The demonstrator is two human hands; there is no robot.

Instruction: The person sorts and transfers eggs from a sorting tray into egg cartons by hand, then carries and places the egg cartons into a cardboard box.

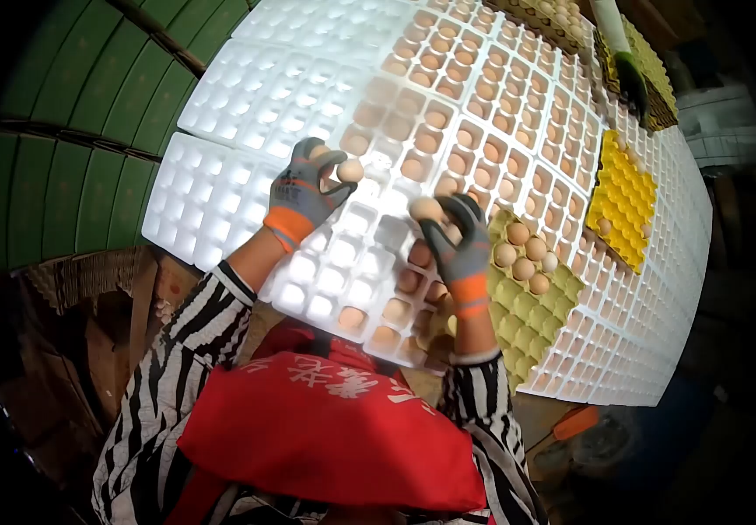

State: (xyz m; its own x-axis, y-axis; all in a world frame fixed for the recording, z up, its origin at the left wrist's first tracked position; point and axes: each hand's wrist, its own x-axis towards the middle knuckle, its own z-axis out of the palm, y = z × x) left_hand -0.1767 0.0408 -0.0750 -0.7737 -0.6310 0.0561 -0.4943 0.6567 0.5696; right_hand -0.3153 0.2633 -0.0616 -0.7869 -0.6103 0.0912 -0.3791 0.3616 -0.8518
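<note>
Eggs [349, 171] sit in both hands above white trays [220, 197]: the left hand [308, 185] has its fingers curled around at least one, as does the right hand [460, 238], just beside a yellowish carton [522, 328].

Eggs [491, 152] sit in trays [212, 192] before you; on these, to your right, lies a near flat [525, 325], a far flat [627, 201] beyond.

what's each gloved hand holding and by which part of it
The left hand holds at least one egg by the sides of its shell; the right hand holds at least one other egg, also by the sides.
</note>
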